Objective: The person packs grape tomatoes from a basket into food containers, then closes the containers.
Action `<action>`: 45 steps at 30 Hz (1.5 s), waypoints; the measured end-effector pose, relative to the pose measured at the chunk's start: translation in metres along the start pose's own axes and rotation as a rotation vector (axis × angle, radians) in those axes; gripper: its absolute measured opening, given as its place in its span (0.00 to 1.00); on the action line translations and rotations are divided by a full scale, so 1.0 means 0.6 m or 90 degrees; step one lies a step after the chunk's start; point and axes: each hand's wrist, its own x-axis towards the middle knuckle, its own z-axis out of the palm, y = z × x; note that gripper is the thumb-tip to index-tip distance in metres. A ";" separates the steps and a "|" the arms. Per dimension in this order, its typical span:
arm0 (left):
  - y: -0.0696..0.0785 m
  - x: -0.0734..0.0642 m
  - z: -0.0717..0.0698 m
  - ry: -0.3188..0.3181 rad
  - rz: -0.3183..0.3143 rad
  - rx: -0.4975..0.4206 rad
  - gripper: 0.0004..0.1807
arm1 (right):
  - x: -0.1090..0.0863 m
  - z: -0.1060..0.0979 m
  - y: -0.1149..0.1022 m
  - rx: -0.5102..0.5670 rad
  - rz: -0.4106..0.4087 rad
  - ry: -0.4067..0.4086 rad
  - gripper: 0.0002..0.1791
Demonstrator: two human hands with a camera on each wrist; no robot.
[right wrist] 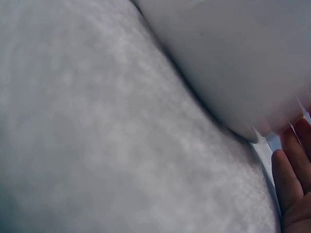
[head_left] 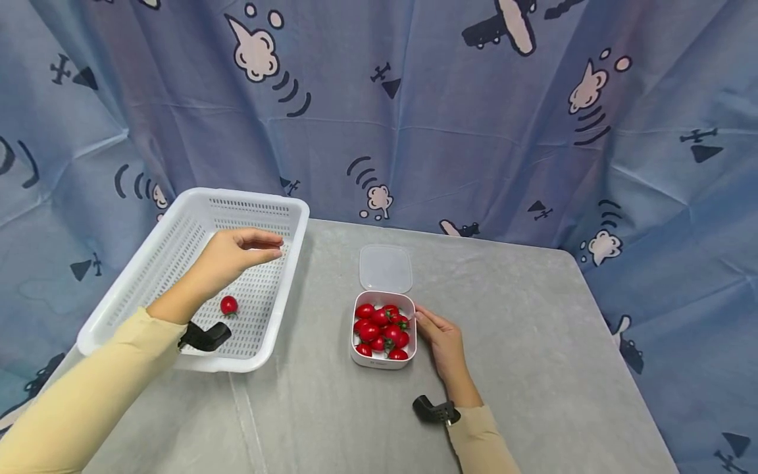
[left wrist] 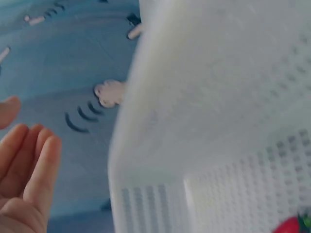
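Note:
My left hand (head_left: 239, 253) hovers over the white perforated basket (head_left: 299, 247), its fingers and thumb extended with nothing between them. A single cherry tomato (head_left: 228, 305) lies on the basket floor, below the left wrist. In the left wrist view the same tomato (left wrist: 291, 225) shows at the bottom right corner. A small white square container (head_left: 383, 363) holds several red cherry tomatoes (head_left: 379, 329), some with green stems. My right hand (head_left: 439, 336) touches the container's right side with extended fingers; the right wrist view shows its fingertips (right wrist: 285, 177) at the container wall.
A translucent square lid (head_left: 385, 268) lies on the grey table (head_left: 503, 316) just behind the container. A blue patterned curtain (head_left: 450, 131) hangs along the table's back and sides. The basket stands at the table's left edge, its rim well above the tabletop.

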 end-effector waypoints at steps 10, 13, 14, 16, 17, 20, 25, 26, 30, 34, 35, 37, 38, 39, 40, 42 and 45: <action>-0.061 0.013 -0.050 -0.056 -0.016 -0.004 0.26 | 0.004 -0.001 -0.003 -0.013 0.013 0.007 0.22; -0.086 0.016 -0.064 -0.090 -0.033 -0.021 0.27 | 0.005 0.000 -0.004 -0.014 0.013 0.005 0.22; -0.095 0.016 -0.069 -0.102 -0.041 -0.022 0.27 | 0.005 0.000 -0.004 -0.018 0.014 0.004 0.22; -0.111 0.017 -0.078 -0.121 -0.059 -0.021 0.27 | 0.005 0.001 -0.004 -0.021 0.013 0.002 0.22; -0.119 0.017 -0.081 -0.131 -0.065 -0.021 0.27 | 0.004 0.001 -0.004 -0.023 0.012 0.001 0.22; -0.140 0.017 -0.089 -0.158 -0.088 -0.017 0.27 | 0.003 0.001 -0.002 -0.032 0.009 -0.001 0.21; -0.168 0.018 -0.095 -0.189 -0.121 0.005 0.27 | 0.001 0.000 -0.001 -0.039 0.005 -0.001 0.22; -0.171 0.019 -0.096 -0.192 -0.126 0.012 0.27 | 0.001 0.000 -0.001 -0.038 0.005 -0.001 0.22; -0.177 0.018 -0.097 -0.203 -0.146 0.033 0.27 | 0.001 0.000 -0.002 -0.035 0.004 0.000 0.22; -0.180 0.016 -0.102 -0.225 -0.172 0.038 0.28 | 0.000 0.001 -0.002 -0.037 0.005 0.002 0.22; -0.181 0.016 -0.103 -0.233 -0.176 0.035 0.28 | 0.000 0.001 -0.003 -0.036 0.005 0.002 0.22; -0.185 0.015 -0.104 -0.245 -0.185 0.027 0.28 | 0.000 0.002 -0.003 -0.035 0.005 0.002 0.22; -0.187 0.015 -0.105 -0.249 -0.190 0.026 0.28 | 0.000 0.002 -0.003 -0.039 0.003 0.001 0.22; -0.189 0.015 -0.104 -0.251 -0.191 0.028 0.27 | 0.000 0.002 -0.003 -0.039 0.003 0.001 0.22; -0.191 0.015 -0.104 -0.252 -0.193 0.033 0.27 | 0.001 0.002 -0.003 -0.039 0.002 0.001 0.22; -0.193 0.015 -0.101 -0.254 -0.199 0.045 0.26 | 0.000 0.002 -0.003 -0.038 0.003 0.001 0.22; -0.195 0.017 -0.096 -0.265 -0.207 0.041 0.27 | 0.000 0.000 -0.002 -0.033 0.004 0.003 0.22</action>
